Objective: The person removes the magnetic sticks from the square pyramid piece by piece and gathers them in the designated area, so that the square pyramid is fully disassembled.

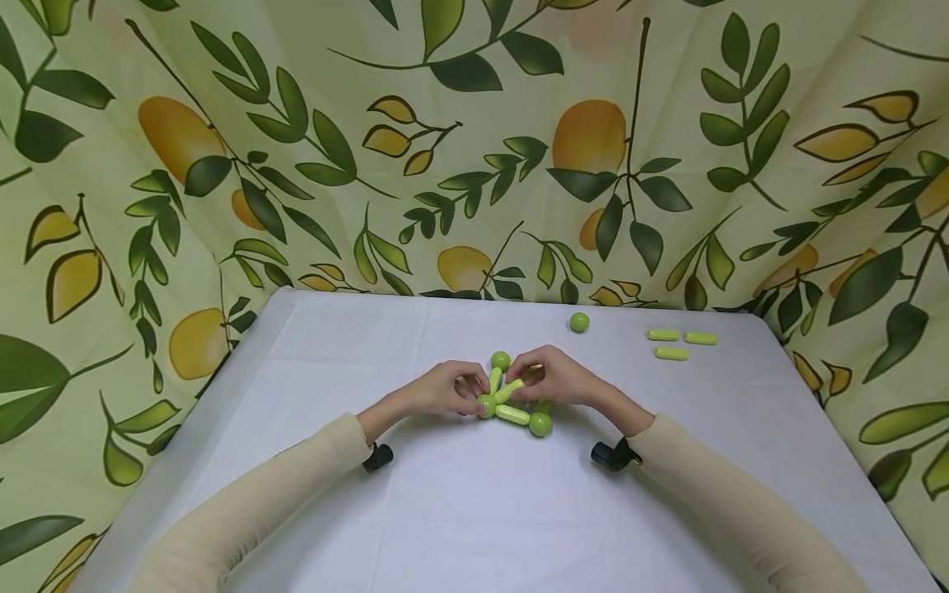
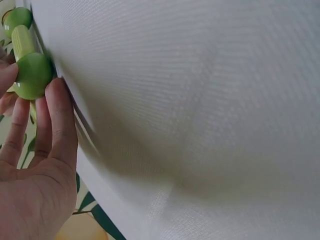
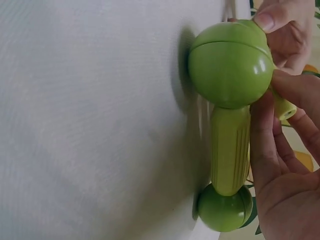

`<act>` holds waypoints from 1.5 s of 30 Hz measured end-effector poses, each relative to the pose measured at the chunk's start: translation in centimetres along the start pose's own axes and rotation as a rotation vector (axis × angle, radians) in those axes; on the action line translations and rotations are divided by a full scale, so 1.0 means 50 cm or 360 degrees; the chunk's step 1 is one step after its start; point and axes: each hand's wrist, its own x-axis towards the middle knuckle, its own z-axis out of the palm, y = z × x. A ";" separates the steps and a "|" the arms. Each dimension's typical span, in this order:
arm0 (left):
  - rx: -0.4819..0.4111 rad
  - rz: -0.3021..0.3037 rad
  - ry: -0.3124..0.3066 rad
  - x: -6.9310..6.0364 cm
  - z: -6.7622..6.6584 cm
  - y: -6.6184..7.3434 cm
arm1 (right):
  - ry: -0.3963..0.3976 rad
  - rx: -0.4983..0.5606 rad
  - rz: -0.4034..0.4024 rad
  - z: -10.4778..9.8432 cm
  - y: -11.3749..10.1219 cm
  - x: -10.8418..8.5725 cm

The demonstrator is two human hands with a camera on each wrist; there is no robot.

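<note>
On the white table, green balls and ribbed yellow-green rods are joined into a small frame. My left hand (image 1: 448,387) pinches the frame's left ball (image 1: 486,405) between thumb and fingers; the left wrist view also shows this ball (image 2: 34,76). My right hand (image 1: 559,376) pinches a slanting rod (image 1: 509,390) that rises from that ball. A hole shows in this rod's free end (image 3: 284,107). Another rod (image 1: 512,414) runs to the front right ball (image 1: 539,424). The back ball (image 1: 500,361) stands behind the hands. My right fingers partly hide the frame's right side.
A loose green ball (image 1: 580,322) lies near the table's back edge. Right of it lie several loose items: rods (image 1: 670,354) in a small group. A patterned leaf-and-fruit cloth (image 1: 460,165) hangs around the table. Black wrist cameras (image 1: 614,455) sit under both sleeves.
</note>
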 end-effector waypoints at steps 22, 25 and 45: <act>-0.0010 -0.0020 -0.0056 0.005 -0.002 0.006 | 0.0267 -0.0088 -0.0043 -0.047 -0.017 -0.016; 0.0004 -0.0037 -0.0053 0.003 -0.006 0.008 | 0.0281 -0.0061 -0.0012 -0.079 -0.027 -0.034; 0.0019 -0.0004 -0.0054 0.003 -0.009 0.003 | 0.0484 0.0078 0.0264 -0.163 0.067 -0.234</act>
